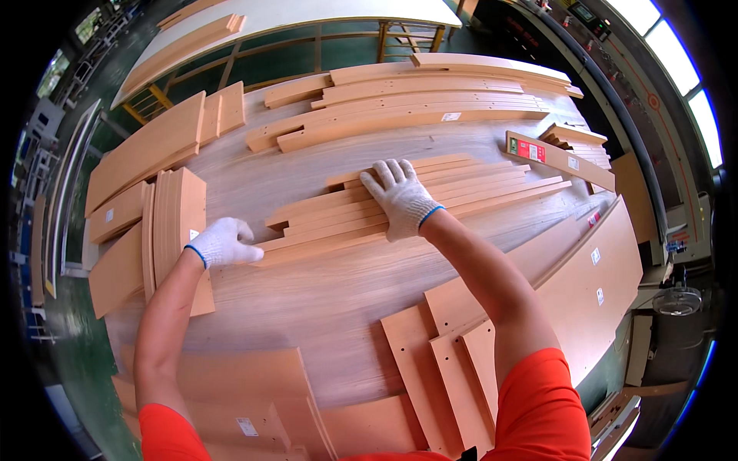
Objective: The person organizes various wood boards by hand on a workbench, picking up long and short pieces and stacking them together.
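In the middle of the table, a stack of long, light-brown wooden strips [338,219] lies side by side, their left ends uneven. My right hand [400,196], in a white knit glove with a blue cuff, rests on top of the strips with its fingers spread. Beside the left end of the nearest strip [307,250] is my left hand [223,243], gloved the same way. Its fingers are bent and its thumb stands apart, nothing visible between them. Whether the thumb touches the strip's end, I cannot tell.
Long boards [415,115] lie across the far side of the wood-grain table [269,323]. Upright panels [173,223] are grouped at left, and drilled boards [415,361] lie near right. A red-labelled strip [557,157] sits at far right. Behind stands a white-topped bench [307,11].
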A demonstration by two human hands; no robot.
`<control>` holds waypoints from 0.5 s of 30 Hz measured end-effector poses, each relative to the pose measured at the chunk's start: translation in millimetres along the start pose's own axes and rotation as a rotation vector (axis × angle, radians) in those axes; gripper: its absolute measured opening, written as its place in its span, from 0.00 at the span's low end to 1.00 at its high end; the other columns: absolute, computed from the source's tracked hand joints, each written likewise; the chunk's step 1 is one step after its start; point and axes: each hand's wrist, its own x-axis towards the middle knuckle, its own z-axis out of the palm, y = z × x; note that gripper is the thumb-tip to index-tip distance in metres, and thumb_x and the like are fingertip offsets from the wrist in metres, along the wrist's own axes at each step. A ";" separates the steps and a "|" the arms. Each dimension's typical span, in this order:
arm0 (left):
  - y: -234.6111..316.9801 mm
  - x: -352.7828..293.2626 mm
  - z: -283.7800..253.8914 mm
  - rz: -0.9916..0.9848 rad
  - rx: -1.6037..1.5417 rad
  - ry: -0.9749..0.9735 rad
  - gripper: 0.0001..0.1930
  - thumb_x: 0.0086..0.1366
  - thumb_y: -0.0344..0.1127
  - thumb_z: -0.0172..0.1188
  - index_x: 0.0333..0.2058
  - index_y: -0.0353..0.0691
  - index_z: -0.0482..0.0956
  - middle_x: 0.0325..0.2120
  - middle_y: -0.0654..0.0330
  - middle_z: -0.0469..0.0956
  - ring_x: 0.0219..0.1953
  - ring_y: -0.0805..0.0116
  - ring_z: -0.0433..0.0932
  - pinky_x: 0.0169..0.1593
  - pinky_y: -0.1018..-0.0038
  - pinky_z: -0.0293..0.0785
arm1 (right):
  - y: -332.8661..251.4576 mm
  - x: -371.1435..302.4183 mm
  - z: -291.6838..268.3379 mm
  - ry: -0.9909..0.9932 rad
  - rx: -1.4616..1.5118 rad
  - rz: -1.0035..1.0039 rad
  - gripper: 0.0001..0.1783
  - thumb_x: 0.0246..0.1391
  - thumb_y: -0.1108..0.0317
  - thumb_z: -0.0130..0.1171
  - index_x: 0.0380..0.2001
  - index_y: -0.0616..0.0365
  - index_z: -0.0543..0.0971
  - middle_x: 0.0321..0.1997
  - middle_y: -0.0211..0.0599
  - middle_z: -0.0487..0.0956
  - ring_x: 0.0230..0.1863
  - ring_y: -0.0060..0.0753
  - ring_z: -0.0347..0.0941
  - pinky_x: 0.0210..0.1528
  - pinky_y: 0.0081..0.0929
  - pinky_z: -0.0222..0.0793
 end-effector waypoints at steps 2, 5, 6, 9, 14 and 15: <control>20.7 -8.5 15.7 0.120 0.084 0.337 0.54 0.47 0.54 0.79 0.70 0.36 0.67 0.64 0.43 0.72 0.66 0.45 0.72 0.68 0.59 0.69 | 0.4 6.7 -3.7 -0.054 0.012 0.002 0.69 0.29 0.51 0.79 0.76 0.59 0.58 0.75 0.60 0.60 0.78 0.63 0.51 0.79 0.60 0.41; 67.3 4.2 43.1 0.210 0.327 0.566 0.66 0.44 0.59 0.80 0.76 0.36 0.52 0.73 0.42 0.57 0.75 0.44 0.57 0.76 0.56 0.56 | 0.1 7.8 -8.4 -0.087 0.004 0.021 0.75 0.27 0.47 0.82 0.78 0.58 0.54 0.76 0.60 0.58 0.79 0.64 0.50 0.79 0.61 0.41; 81.3 15.0 52.5 0.238 0.420 0.591 0.70 0.43 0.61 0.80 0.77 0.36 0.48 0.75 0.42 0.52 0.77 0.43 0.52 0.79 0.56 0.51 | 4.1 7.7 -4.5 -0.054 0.001 0.019 0.76 0.26 0.46 0.82 0.78 0.58 0.53 0.76 0.60 0.58 0.79 0.64 0.50 0.80 0.60 0.41; 106.5 39.4 61.2 0.121 0.397 0.477 0.72 0.42 0.62 0.79 0.77 0.34 0.46 0.74 0.40 0.55 0.78 0.42 0.49 0.79 0.57 0.47 | 6.7 22.8 -6.0 -0.036 -0.018 0.036 0.79 0.24 0.44 0.83 0.79 0.58 0.52 0.76 0.60 0.59 0.79 0.64 0.50 0.80 0.59 0.41; 106.7 37.2 58.0 0.216 0.342 0.483 0.67 0.39 0.56 0.82 0.74 0.35 0.54 0.67 0.44 0.62 0.71 0.45 0.59 0.76 0.57 0.55 | -4.6 18.4 -14.5 -0.125 0.010 0.085 0.77 0.24 0.46 0.83 0.79 0.58 0.54 0.75 0.63 0.60 0.79 0.67 0.50 0.79 0.62 0.41; 103.8 36.3 61.7 0.227 0.353 0.483 0.67 0.39 0.56 0.82 0.74 0.35 0.54 0.67 0.44 0.62 0.71 0.45 0.59 0.76 0.57 0.55 | -7.4 12.9 -7.3 -0.055 0.014 0.094 0.75 0.25 0.46 0.82 0.78 0.57 0.55 0.75 0.65 0.60 0.79 0.68 0.51 0.79 0.64 0.41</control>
